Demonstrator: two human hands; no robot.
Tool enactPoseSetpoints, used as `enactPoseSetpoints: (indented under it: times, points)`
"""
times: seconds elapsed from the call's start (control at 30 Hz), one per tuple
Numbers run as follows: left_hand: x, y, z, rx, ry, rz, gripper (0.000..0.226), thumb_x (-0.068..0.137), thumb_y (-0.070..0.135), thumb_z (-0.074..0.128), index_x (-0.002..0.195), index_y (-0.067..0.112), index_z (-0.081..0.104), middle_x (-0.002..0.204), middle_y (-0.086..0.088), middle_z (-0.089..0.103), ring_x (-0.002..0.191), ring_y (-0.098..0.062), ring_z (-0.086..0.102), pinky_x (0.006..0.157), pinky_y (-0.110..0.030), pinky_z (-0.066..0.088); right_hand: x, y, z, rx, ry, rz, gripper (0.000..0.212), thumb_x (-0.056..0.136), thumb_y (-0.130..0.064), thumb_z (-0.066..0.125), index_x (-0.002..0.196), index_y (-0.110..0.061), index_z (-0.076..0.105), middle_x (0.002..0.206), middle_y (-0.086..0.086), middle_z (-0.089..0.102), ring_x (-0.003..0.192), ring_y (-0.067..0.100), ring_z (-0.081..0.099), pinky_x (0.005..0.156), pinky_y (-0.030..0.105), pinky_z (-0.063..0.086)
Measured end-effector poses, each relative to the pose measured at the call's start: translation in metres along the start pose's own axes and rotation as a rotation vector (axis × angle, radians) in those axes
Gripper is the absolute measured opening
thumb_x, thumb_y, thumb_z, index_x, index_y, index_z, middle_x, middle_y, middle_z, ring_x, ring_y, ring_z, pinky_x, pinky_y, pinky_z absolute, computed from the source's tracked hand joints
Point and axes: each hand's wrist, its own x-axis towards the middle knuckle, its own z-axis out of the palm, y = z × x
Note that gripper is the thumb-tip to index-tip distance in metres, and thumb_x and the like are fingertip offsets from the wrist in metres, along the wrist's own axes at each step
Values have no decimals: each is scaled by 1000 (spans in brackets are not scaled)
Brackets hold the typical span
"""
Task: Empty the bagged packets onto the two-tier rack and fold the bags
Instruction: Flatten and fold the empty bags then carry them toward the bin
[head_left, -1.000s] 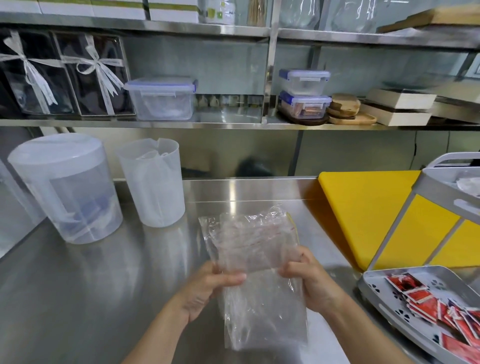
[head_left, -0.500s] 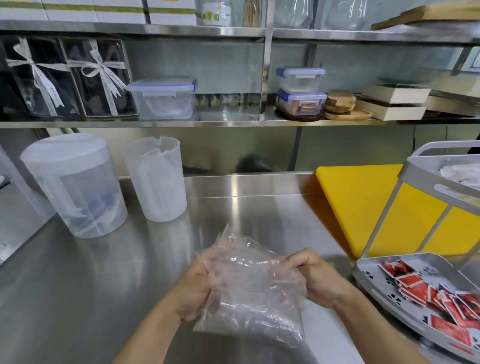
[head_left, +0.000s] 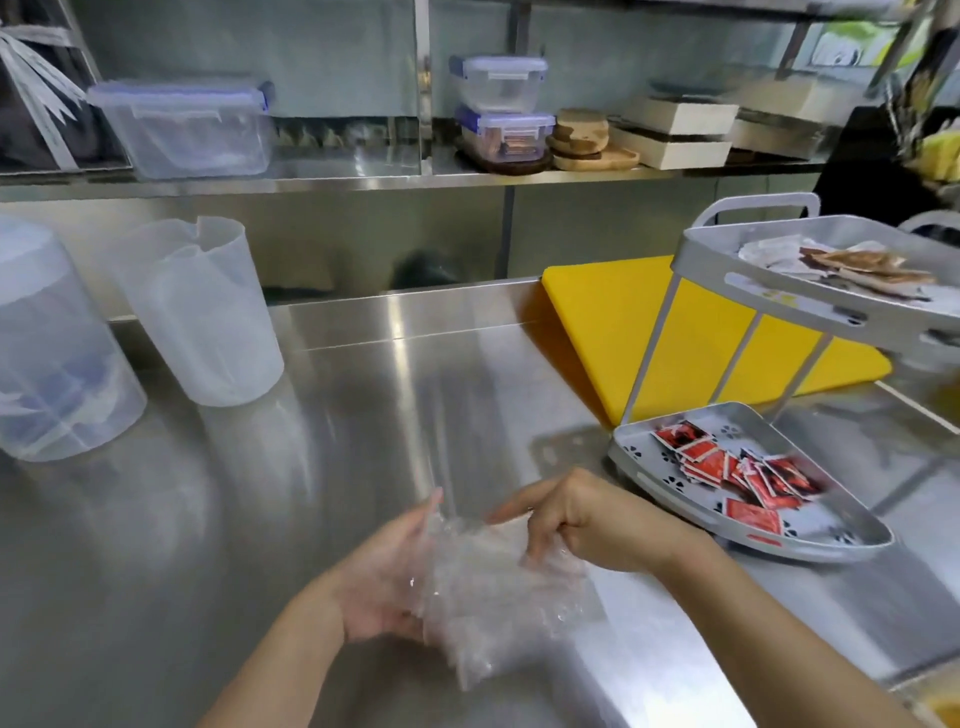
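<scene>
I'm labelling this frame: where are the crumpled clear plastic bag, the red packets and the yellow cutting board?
crumpled clear plastic bag (head_left: 493, 597), head view, middle of the film.
red packets (head_left: 737, 470), head view, pile centre.
yellow cutting board (head_left: 602, 317), head view, bare left part.

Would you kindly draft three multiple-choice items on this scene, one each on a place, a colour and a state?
1. Where do the red packets lie?
A. in the rack's lower tray
B. on the yellow board
C. inside the jug

2. What colour is the cutting board behind the rack?
A. green
B. yellow
C. white

3. What state is the clear plastic bag in?
A. hanging from the shelf
B. lying flat and untouched on the counter
C. empty and crumpled between both hands

Key: 1 A, they rest in the lower tray; 2 B, it shows bright yellow; 3 C, the left hand and right hand press it together, nothing visible inside.
</scene>
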Motion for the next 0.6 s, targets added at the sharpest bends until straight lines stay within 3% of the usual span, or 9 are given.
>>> enactPoseSetpoints:
  times: [0.1, 0.17, 0.3, 0.33, 0.4, 0.5, 0.6]
  points:
    - [10, -8, 18, 86, -76, -42, 40, 68, 53, 68, 86, 16, 70, 82, -3, 69, 72, -19, 65, 64, -30, 53, -20, 9, 1, 3, 72, 33, 48, 60, 20, 36, 75, -2, 75, 121, 8, 65, 108, 16, 62, 88, 31, 49]
    - [17, -14, 23, 69, -112, 0, 56, 54, 35, 85, 100, 13, 62, 94, -9, 62, 82, -25, 59, 73, -36, 50, -38, 20, 1, 61, 171, 101, 49, 60, 24, 33, 73, 0, 74, 114, 13, 67, 105, 13, 61, 88, 31, 47]
    - [34, -26, 52, 213, -166, 14, 66, 60, 8, 79, 118, 10, 48, 108, -13, 63, 97, -31, 55, 79, -42, 48, -80, 41, 4, 181, 277, 215, 54, 54, 15, 30, 72, -11, 74, 102, 12, 69, 96, 2, 60, 81, 12, 44]
    - [38, -29, 63, 224, -146, 26, 67, 58, 6, 79, 117, 11, 48, 105, -12, 64, 92, -30, 58, 76, -40, 48, -91, 49, 4, 226, 314, 241, 56, 53, 16, 30, 73, -15, 73, 98, 11, 69, 94, 1, 60, 81, 11, 43]
    - [48, -34, 86, 217, -49, 78, 66, 51, 4, 81, 110, 12, 51, 93, -10, 65, 73, -26, 60, 62, -34, 45, -113, 65, 2, 364, 388, 304, 65, 56, 26, 31, 71, -21, 73, 88, 3, 71, 92, 7, 63, 82, 22, 46]
    - [63, -37, 126, 174, 100, 157, 62, 52, -7, 79, 105, 8, 49, 75, -10, 66, 49, -24, 54, 41, -25, 39, -153, 88, 2, 651, 526, 417, 67, 70, 29, 38, 73, -27, 76, 78, -9, 74, 79, 9, 66, 70, 34, 49]
    - [86, -43, 169, 203, 199, 218, 72, 48, -5, 83, 109, 6, 45, 87, -21, 60, 70, -33, 50, 49, -30, 38, -196, 111, 4, 1018, 717, 450, 39, 77, 9, 50, 92, -19, 72, 97, 3, 73, 87, 19, 65, 68, 28, 53]
